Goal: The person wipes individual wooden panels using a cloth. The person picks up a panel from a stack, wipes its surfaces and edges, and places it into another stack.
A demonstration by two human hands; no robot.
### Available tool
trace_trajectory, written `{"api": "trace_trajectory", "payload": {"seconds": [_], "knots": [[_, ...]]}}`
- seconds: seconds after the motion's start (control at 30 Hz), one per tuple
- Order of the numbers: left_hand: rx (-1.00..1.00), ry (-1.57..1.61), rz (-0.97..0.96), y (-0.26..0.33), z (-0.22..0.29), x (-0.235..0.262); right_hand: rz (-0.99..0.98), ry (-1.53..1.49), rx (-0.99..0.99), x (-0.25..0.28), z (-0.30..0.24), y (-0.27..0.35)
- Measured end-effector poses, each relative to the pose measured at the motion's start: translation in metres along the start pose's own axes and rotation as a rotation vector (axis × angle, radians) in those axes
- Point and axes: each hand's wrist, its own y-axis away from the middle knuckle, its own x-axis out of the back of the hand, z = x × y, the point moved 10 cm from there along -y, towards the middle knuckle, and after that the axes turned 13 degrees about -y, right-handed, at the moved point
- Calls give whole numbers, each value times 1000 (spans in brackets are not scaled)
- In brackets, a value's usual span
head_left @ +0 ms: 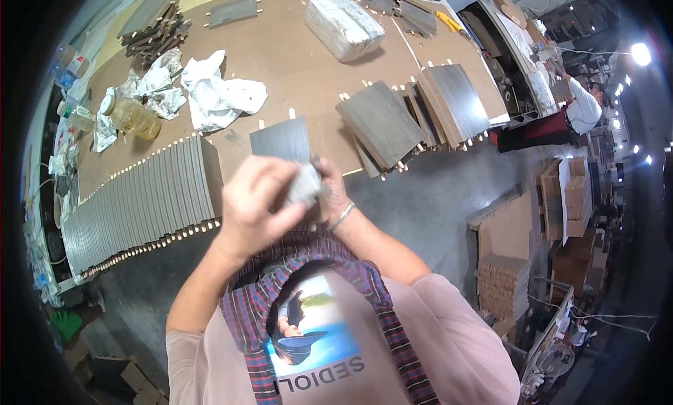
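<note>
Just in front of my body, my left hand is closed round a pale grey wad, blurred, that looks like bunched cloth or paper. The wad is at the near part of a grey wood-grain panel, which has short wooden dowels sticking out of its end. My right hand, with a bracelet at the wrist, grips the panel's right side near its close end. Both hands hide the panel's lower part. To the left stands a long row of similar panels on edge, dowels showing along both sides.
More panels lean in stacks to the right. Behind are crumpled white cloths, a jar of yellowish liquid, a white wrapped block and a panel pile. A yellow cutter lies far right. Another person stands beyond the table.
</note>
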Motion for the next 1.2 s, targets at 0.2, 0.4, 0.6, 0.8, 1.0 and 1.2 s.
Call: {"api": "trace_trajectory", "payload": {"seconds": [0.2,0.4,0.6,0.8,1.0,1.2], "knots": [[363,107,88,-10,-52,13,7,114,-7,-9,6,1],[382,74,74,-15,-54,1,-2,235,6,-19,1,8],[632,-15,114,23,-137,19,22,-215,-2,-28,-9,2],[18,8,-162,26,-5,5,177,60,182,-13,-62,-10],[265,-45,-47,20,-85,26,221,116,274,-13,-69,-10],[-5,-13,-206,26,-35,31,171,382,291,-30,-69,-12]]}}
